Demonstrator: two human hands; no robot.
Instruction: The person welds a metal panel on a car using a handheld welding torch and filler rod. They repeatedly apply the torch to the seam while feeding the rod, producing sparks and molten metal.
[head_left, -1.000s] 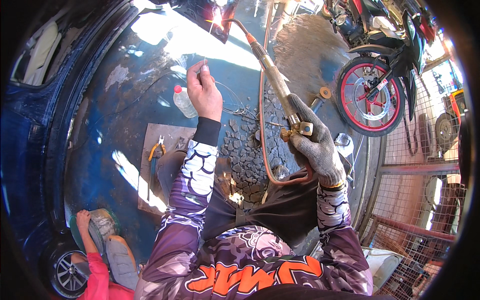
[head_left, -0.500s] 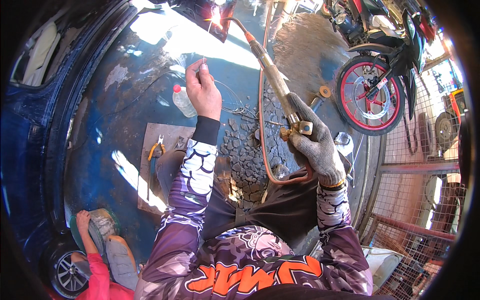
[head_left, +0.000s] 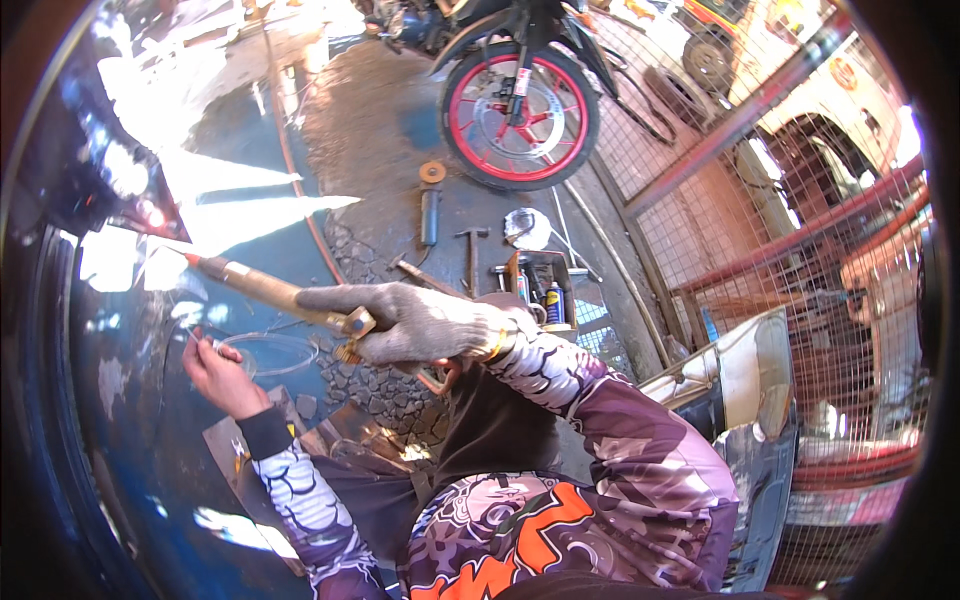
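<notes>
My gloved right hand [head_left: 415, 322] is closed around the handle of a brass-coloured gas torch [head_left: 262, 285], whose tip points left toward a dark metal panel [head_left: 120, 190]. Glare hides most of the area around the tip, so the flame is hard to make out. Below the torch, my bare left hand [head_left: 228, 378] pinches a thin wire [head_left: 192, 328] between thumb and fingers. A loose coil of wire [head_left: 275, 370] lies on the floor beside that hand. Broken dark chunks [head_left: 365, 395] cover the ground beneath the torch.
A motorcycle's red-rimmed front wheel [head_left: 522, 115] stands ahead. Nearer lie a grinder with an orange disc [head_left: 430, 205], a hammer [head_left: 474, 258] and a box of cans [head_left: 545, 290]. Wire mesh [head_left: 740, 230] and a pale panel [head_left: 735, 385] line the right. A reddish hose [head_left: 283, 140] crosses the floor.
My view has swung to the right, so the motorcycle and both hands now appear further left. The torch has gone from steeply upright to slanting left across the picture, and its bright flame is less distinct.
</notes>
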